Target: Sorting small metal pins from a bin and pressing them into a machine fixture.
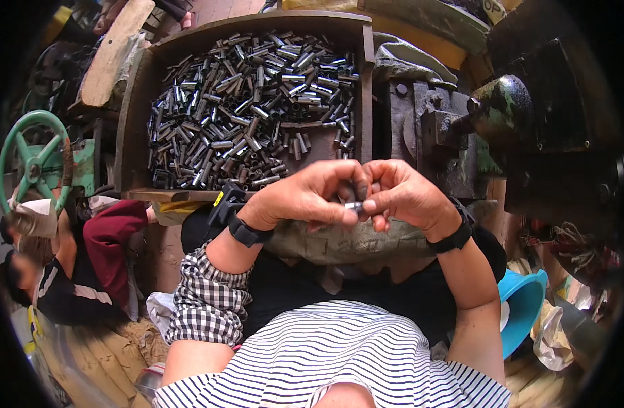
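Observation:
Both my hands meet in front of me, just beyond my lap. Between their fingertips sits a small shiny metal tube (353, 206). My left hand (310, 196) pinches it between thumb and fingers. My right hand (408, 197) closes on its other side, thumb against the piece, fingers curled. Part of the tube is covered by my fingers. Just past my hands lies a wide wooden tray (366, 68), heaped with short metal tubes (237, 115) like this one.
A dark, oily machine (455, 129) stands close on the right. A green handwheel (33, 163) is at the left, near another person in dark red trousers (111, 238). By my right elbow is a blue basin (530, 299). A cloth sack (353, 241) lies under my hands.

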Demonstrator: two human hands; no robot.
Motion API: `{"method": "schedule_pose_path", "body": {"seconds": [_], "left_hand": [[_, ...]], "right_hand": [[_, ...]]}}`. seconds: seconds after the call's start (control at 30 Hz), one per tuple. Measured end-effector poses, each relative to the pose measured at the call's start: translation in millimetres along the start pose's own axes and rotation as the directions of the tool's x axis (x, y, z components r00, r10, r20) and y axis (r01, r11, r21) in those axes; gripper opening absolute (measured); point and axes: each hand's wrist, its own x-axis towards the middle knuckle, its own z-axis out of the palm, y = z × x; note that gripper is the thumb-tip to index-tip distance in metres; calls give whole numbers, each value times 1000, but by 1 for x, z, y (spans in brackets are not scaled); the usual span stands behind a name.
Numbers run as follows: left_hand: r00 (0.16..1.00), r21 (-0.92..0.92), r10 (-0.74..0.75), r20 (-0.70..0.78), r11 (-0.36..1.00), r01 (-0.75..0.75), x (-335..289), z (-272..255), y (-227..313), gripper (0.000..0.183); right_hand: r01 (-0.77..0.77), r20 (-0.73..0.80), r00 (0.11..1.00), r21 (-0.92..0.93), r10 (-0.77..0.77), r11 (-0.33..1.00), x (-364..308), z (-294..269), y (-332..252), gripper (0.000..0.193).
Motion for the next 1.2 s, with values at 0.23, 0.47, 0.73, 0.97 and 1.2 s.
{"method": "schedule_pose_path", "body": {"seconds": [0.23, 0.47, 0.73, 0.97, 1.2], "left_hand": [[953, 452, 292, -74, 862, -229, -2, -17, -3, 41], [722, -238, 173, -670, 871, -429, -16, -59, 6, 22], [706, 505, 356, -612, 863, 3, -13, -48, 1, 11], [825, 928, 449, -342, 302, 220, 12, -37, -28, 25], [876, 910, 250, -413, 160, 383, 18, -33, -24, 24]], "right_hand": [[100, -166, 977, -196, -133, 976, 20, 4, -6, 19], [-25, 247, 478, -956, -843, -294, 86, -20, -22, 6], [-275, 239, 818, -636, -523, -721, 111, -12, -32, 10], [-135, 278, 890, -599, -363, -790, 117, -19, -50, 11], [-57, 324, 867, -691, -379, -721, 116, -23, -41, 10]]}}
